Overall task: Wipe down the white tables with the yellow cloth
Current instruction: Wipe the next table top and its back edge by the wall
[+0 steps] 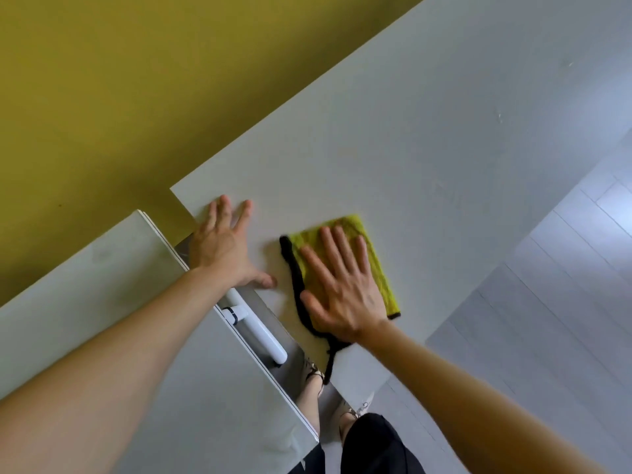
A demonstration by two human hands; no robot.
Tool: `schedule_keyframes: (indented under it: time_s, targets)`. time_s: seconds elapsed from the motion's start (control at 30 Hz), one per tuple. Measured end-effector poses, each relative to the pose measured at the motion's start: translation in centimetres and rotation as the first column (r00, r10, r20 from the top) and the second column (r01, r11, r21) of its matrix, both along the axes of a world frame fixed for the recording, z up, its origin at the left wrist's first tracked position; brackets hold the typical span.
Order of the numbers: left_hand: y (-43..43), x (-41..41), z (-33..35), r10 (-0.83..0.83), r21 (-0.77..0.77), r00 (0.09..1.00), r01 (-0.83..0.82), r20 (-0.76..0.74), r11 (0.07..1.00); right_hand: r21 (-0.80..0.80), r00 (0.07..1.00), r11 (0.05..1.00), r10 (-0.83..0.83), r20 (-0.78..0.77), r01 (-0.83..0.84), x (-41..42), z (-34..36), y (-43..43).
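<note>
The right hand (342,289) lies flat, fingers stretched, pressing on the cloth (355,258) in the lower middle of the frame; it grasps nothing. The cloth is yellow with a black border and lies on the white tabletop (427,138), near its lower edge. The left hand (222,244) is just left of the cloth, apart from it, also flat and spread on the tabletop near the corner. A second white tabletop (102,285) is at lower left. An olive-yellow wall (136,80) fills the upper left.
</note>
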State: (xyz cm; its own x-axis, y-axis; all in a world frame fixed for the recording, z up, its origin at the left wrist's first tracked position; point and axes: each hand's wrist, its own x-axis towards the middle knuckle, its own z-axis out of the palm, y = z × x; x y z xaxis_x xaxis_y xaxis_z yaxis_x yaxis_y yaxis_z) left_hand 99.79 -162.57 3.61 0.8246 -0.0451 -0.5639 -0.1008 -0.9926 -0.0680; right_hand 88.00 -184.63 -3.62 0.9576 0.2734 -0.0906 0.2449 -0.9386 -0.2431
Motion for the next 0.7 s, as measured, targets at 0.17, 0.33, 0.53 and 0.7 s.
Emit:
schedule_keyframes:
  time_s: [0.17, 0.33, 0.53, 0.7]
  targets:
    - [1.6, 2.1, 1.7, -0.014, -0.042, 0.994, 0.018, 0.112, 0.999, -0.063, 0.975, 0.973, 0.22, -0.029, -0.221, 1.5, 0.0, -1.4]
    - [3.3, 2.2, -0.1, 0.213, -0.1, 0.977, -0.211, 0.008, 0.972, -0.091, 0.989, 0.986, -0.132, 0.071, 0.138, 16.9, 0.1, -3.9]
    - [4.0, 1.8, -0.6, 0.254, -0.183, 0.967, -0.247, 0.015, 0.952, -0.068, 0.994, 0.993, 0.098, 0.037, -0.095, 11.8, 0.8, 1.6]
    - [4.3, 1.5, -0.5, 0.192, -0.175, 0.98, -0.183, 0.04, 0.968, -0.071, 0.872, 0.871, 0.489, 0.023, -0.486, 10.7, 0.9, 1.4]
